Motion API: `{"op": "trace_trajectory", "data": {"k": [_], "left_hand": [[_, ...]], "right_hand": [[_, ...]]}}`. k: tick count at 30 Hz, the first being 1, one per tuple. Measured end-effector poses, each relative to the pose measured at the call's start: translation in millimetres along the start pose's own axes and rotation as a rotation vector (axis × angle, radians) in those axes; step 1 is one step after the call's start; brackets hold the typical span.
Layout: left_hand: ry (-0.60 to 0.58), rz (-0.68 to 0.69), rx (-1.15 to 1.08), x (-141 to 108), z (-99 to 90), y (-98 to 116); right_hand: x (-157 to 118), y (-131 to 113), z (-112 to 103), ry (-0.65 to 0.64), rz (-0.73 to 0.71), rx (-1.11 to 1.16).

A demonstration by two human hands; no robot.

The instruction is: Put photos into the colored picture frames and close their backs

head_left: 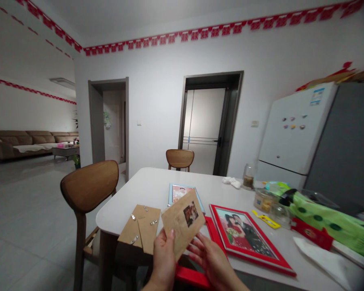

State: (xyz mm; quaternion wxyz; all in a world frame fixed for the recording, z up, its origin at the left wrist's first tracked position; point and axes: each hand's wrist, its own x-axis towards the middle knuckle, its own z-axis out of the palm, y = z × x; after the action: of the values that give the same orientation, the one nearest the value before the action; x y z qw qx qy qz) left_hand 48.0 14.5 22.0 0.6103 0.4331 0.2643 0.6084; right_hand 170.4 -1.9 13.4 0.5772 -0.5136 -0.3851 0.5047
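Pinching kraft frame backing (182, 222) in left hand (165, 262) above white table (133, 190), right hand (212, 258) spread open just beside it, loose small photo (190, 214) possibly sliding off if tilted, clip-fitted backing boards (139, 226) and red photo frame (245, 238) lying near.

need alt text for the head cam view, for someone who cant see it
A person's left hand holds up a brown cardboard frame backing with a small photo on it, the right hand open beside it. On the white table lie two more backings with metal clips and a red picture frame holding a photo of two people.
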Motion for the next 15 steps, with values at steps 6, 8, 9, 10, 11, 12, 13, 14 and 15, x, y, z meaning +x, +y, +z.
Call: {"op": "trace_trajectory", "data": {"k": [6,8,9,10,11,12,13,14,15], "left_hand": [[-0.100,-0.037,0.002,-12,8.7,-19],[-0.108,-0.033,0.133,-8,1.1,-15],[-0.103,-0.035,0.225,-6,-3.7,-12],[-0.102,-0.039,0.339,-3,-8.7,-10],[-0.106,-0.041,0.472,-1,-13.4,-8],[-0.119,-0.039,0.615,0,-17.5,-6],[-0.145,-0.031,0.756,1,-20.6,-4],[-0.183,-0.021,0.876,0,-22.8,-3],[-0.230,-0.019,0.969,-1,-24.1,-2]], "right_hand": [[6,-5,-18,0.122,-0.059,0.109],[9,-11,-34,0.112,0.017,0.090],[10,-13,-42,0.108,0.057,0.081],[12,-15,-50,0.104,0.090,0.069],[14,-16,-57,0.101,0.115,0.055],[16,-16,-64,0.089,0.131,0.039],[18,-15,-70,0.075,0.138,0.017],[21,-14,-74,0.060,0.144,-0.014],[23,-12,-77,0.048,0.147,-0.054]]}}
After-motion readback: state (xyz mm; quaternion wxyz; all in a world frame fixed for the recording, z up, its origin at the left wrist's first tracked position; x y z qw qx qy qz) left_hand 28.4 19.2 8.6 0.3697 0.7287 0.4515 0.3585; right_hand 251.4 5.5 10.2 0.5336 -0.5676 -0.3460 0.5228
